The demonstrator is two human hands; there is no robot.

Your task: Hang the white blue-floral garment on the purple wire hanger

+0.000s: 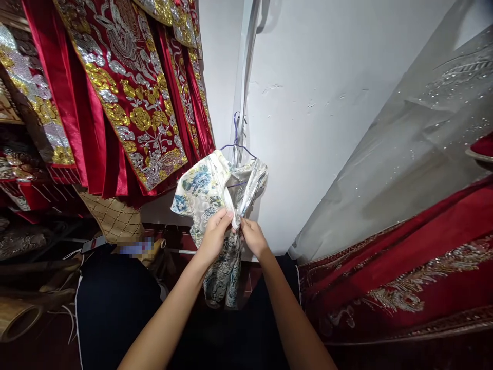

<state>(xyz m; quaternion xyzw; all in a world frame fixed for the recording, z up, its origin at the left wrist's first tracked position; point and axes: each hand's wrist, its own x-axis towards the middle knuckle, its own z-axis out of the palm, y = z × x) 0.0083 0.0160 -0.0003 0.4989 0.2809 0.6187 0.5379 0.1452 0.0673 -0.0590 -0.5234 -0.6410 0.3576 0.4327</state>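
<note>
A white dress with blue and yellow flowers [202, 190] hangs on a purple wire hanger [235, 141] against the white wall. My left hand [214, 235] pinches the white-trimmed front edge of the dress at chest height. My right hand [252, 236] grips the opposite edge right beside it, so the two hands almost touch. The lower part of the dress [223, 280] hangs down between my forearms.
Red garments with gold and silver embroidery [127, 92] hang at upper left. A red embroidered garment under clear plastic [404, 277] fills the right side. A dark cloth [115, 308], a phone [94, 243] and rolled items [19, 316] lie at lower left.
</note>
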